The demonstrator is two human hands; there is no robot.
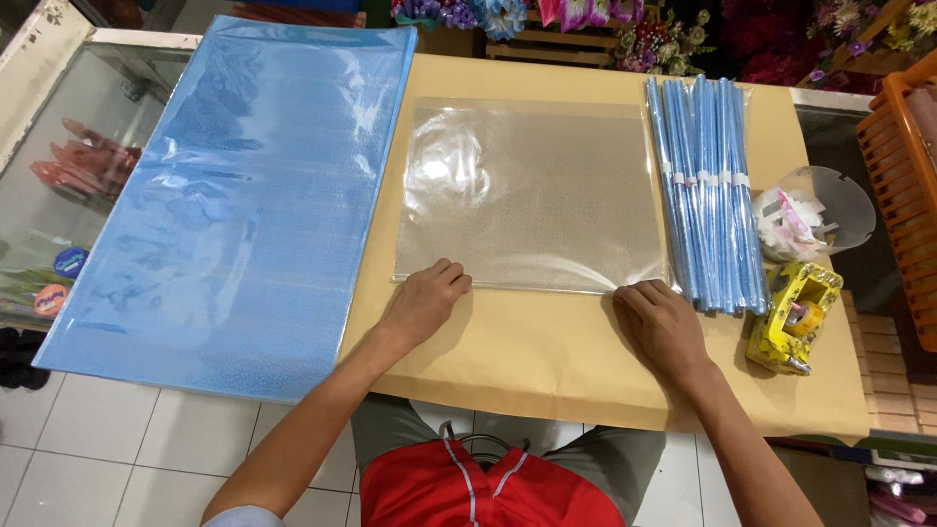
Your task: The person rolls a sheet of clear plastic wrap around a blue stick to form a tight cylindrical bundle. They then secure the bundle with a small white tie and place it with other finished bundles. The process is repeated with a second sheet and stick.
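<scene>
A clear plastic sheet (532,190) lies flat in the middle of a tan table (547,361). My left hand (427,298) rests at the sheet's near left corner, fingers curled onto its edge. My right hand (662,322) sits at the near right corner, fingertips touching the edge. Whether either hand pinches the sheet or only presses on it, I cannot tell.
A stack of blue plastic sheets (234,195) overhangs the table's left side. Rolled blue wraps (708,185) lie right of the clear sheet. A yellow tape dispenser (795,317), a clear bowl (830,210) with ribbon bits and an orange basket (903,176) stand at the right. Flowers line the back.
</scene>
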